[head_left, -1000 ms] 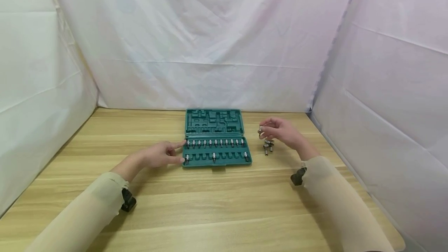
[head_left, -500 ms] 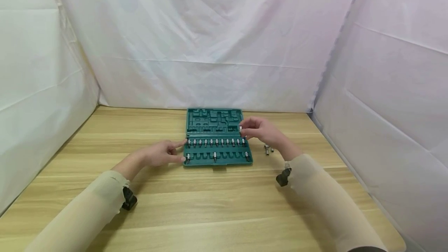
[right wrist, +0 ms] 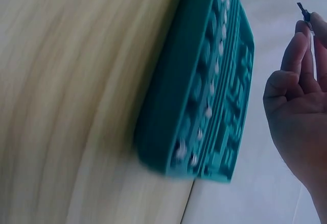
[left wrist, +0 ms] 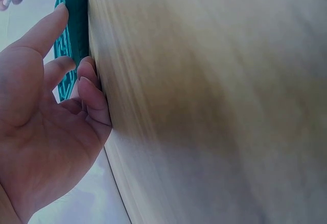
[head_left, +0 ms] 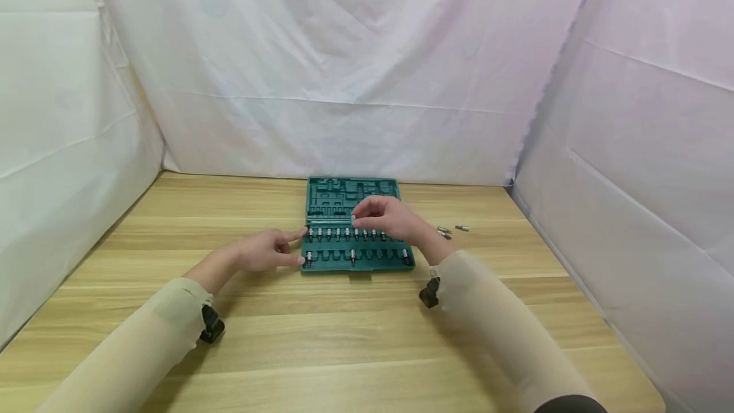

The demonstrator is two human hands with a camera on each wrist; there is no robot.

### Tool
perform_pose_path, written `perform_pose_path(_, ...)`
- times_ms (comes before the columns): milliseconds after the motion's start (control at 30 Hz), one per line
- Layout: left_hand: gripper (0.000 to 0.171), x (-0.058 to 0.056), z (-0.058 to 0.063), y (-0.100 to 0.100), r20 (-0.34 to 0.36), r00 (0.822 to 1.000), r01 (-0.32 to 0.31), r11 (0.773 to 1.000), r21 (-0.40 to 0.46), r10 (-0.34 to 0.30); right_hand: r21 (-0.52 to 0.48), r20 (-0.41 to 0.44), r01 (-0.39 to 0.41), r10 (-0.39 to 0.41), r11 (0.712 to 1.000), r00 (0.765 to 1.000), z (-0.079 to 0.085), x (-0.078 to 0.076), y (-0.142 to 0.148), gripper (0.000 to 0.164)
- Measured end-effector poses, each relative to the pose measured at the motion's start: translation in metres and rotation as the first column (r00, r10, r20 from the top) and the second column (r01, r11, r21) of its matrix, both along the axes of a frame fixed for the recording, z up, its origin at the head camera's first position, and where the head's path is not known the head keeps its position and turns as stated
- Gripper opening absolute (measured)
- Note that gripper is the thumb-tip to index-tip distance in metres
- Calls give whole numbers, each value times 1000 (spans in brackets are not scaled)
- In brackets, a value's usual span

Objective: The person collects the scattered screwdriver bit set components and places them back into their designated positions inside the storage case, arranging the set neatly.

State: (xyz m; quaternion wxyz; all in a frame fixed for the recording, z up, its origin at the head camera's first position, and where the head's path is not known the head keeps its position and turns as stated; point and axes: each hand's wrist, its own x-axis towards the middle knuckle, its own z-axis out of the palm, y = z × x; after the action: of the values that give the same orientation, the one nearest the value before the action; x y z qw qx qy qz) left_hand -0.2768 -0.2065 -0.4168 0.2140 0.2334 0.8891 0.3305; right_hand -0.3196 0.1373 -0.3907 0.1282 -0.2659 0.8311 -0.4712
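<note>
A green plastic socket case (head_left: 332, 268) lies unfolded on the table, lid (head_left: 322, 191) at the back. Bit sockets, silver with dark tips, fill much of its rear row; the right hand overlaps that row's right part. Three stand spaced along the front row, including a middle bit socket (head_left: 352, 257). My left hand (head_left: 260, 252) touches the case's left edge with thumb and index finger extended. Thumb and fingertips of my right hand (head_left: 395, 218) pinch a single bit socket (right wrist: 305, 14) above the rear row, its dark tip protruding in the right wrist view.
Several loose bit sockets (head_left: 444, 233) lie on the wooden table (head_left: 321, 336) right of the case, with one loose bit socket (head_left: 462, 228) slightly apart. White cloth (head_left: 344, 69) hangs behind the table and along both sides. A black wrist camera (head_left: 429, 293) sits under the right cuff.
My right hand has travelled left with the pinched bit socket, from the loose ones to above the middle of the case. The left hand stays at the case's left edge.
</note>
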Motion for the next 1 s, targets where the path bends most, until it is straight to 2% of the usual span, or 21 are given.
perform_pose_path(200,86,-1,1,2,-11,1000,-4,1000,7,4,-5,25,-15,15,1000,1000,-2,3,-23,27)
perform_pose_path(367,85,-2,0,1,-13,1000,-8,1000,-7,8,34,27,-41,40,999,999,-7,4,-39,19)
perform_pose_path(667,83,-1,-1,-1,-3,1000,3,1000,-14,-3,96,58,-86,80,992,995,-21,7,-62,18)
perform_pose_path(1000,82,-1,0,-1,8,1000,5,1000,-1,-5,232,6,-93,94,968,996,-28,5,-76,7)
